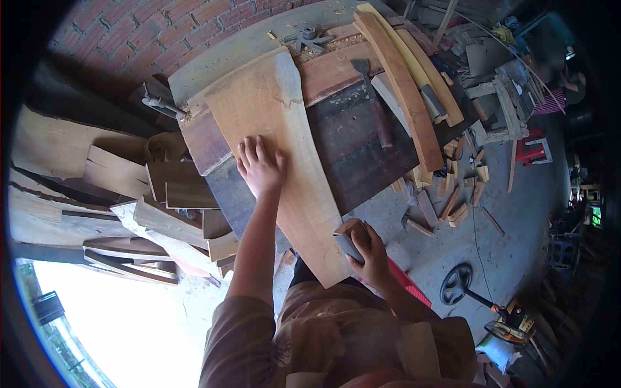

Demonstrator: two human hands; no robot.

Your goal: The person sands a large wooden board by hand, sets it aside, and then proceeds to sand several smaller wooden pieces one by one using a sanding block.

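A long pale wooden board (301,187) with one wavy edge lies slantwise over the dark workbench (352,152), its near end sticking out toward my body. Palm down, my left hand (262,167) rests on the board's left half with its fingers spread. My right hand (373,254) is wrapped round a sanding block (350,238), a brown block with a dark grey face, at the board's near right edge. To the right on the bench are a wide-bladed scraper (378,111) with a brown handle and a curved wooden piece (407,97).
A metal clamp (162,105) stands at the bench's left corner. Stacked planks (116,168) fill the left side. Wood offcuts (456,213) litter the floor at right, near a black wheel-shaped base (457,283). Behind the bench rises a brick wall (142,39). Another person (550,100) is at far right.
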